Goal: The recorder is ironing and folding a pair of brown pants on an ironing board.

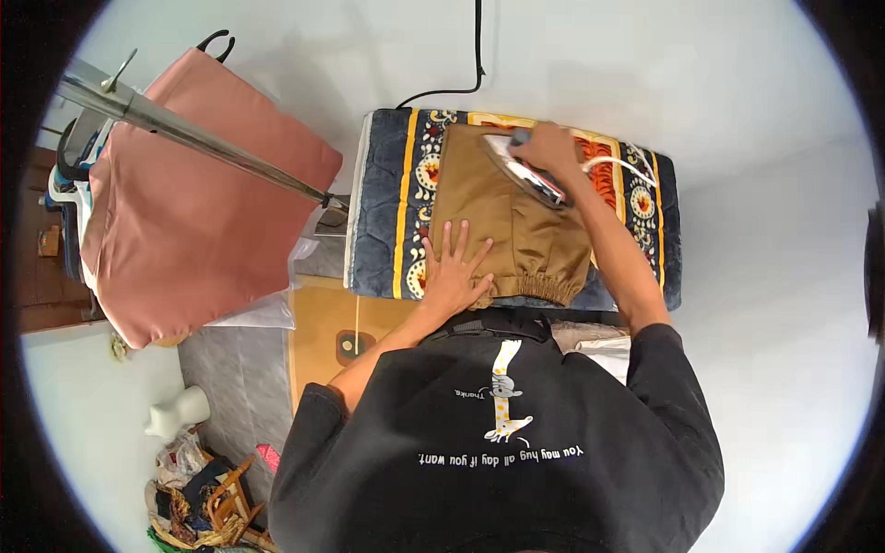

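Note:
Brown trousers [475,198] with a gathered elastic waistband lie folded on a thick patterned blanket [376,212], the waistband toward me. My left hand [454,278] rests flat on the near left part of the fabric, fingers spread, holding nothing. Farther off and to the right, my right hand [553,150] is closed around the handle of a white and grey clothes iron [527,173]. The iron sits over the far right part of the trousers; its soleplate is hidden. From its back a white cord [619,164] curves to the right.
A metal rail [198,138] at the left carries a pink garment [207,212] and hangers. A black cable [479,46] runs down the far wall behind the blanket. A wall stands at the right. On the floor lower left is a pile of clothes [189,484] by a wooden chair [229,505].

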The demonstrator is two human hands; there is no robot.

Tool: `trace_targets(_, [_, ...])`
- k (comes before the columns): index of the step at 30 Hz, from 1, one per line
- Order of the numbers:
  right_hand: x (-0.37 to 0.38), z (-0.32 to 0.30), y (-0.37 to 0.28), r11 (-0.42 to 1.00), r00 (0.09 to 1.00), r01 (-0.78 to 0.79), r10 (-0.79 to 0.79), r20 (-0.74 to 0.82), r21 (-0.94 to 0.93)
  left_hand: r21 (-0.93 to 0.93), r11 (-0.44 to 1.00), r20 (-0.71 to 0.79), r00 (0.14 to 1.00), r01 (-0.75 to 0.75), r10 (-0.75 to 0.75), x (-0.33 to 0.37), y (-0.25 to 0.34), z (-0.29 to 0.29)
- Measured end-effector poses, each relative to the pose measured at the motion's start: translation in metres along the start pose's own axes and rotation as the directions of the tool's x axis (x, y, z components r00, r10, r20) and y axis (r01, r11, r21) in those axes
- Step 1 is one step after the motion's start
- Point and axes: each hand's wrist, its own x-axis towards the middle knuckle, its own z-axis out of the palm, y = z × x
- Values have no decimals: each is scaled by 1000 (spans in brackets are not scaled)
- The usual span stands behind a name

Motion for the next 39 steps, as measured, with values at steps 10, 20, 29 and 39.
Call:
trace_targets(10, [-46,-5,101,982,988,150,-144,-62,114,-368,914,-336,941,-170,40,102,-23,-78])
trace_targets(20, [-106,6,67,926,925,378,-378,22,19,23,987,-177,971,-157,159,191,-71,23])
trace_targets(29, [-132,-21,174,998,985,-47,39,-167,-39,46,932,-222,906,-359,360,154,-8,-8])
trace_targets(39, [-143,4,197,480,610,193,625,-488,856,-206,951,-301,940,-229,161,70,24,-12])
